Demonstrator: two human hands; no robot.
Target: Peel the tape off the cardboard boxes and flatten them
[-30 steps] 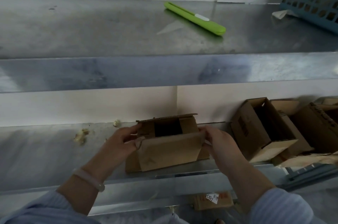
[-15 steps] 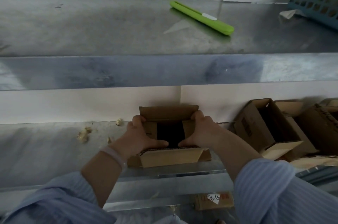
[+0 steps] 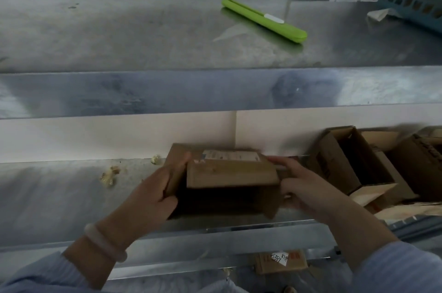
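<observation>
My left hand (image 3: pixel 155 193) grips left wall of small box (image 3: pixel 230 174), right hand (image 3: pixel 302 187) grips right end; one per side, likely to turn it, hunt tape. Box at lower shelf (image 3: pixel 59 197) centre, near edge. Open boxes (image 3: pixel 354 168) queued right; green cutter (image 3: pixel 263 19) parked far.

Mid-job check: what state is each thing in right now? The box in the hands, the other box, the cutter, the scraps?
Held box: unflattened, open side toward camera, label on top.
Left hand: grips its left side.
Right hand: grips its right side.
Box at right: on its side, open, unflattened.
Green cutter: lying on upper shelf, untouched.
Tape scraps: crumpled, loose on lower shelf.
</observation>
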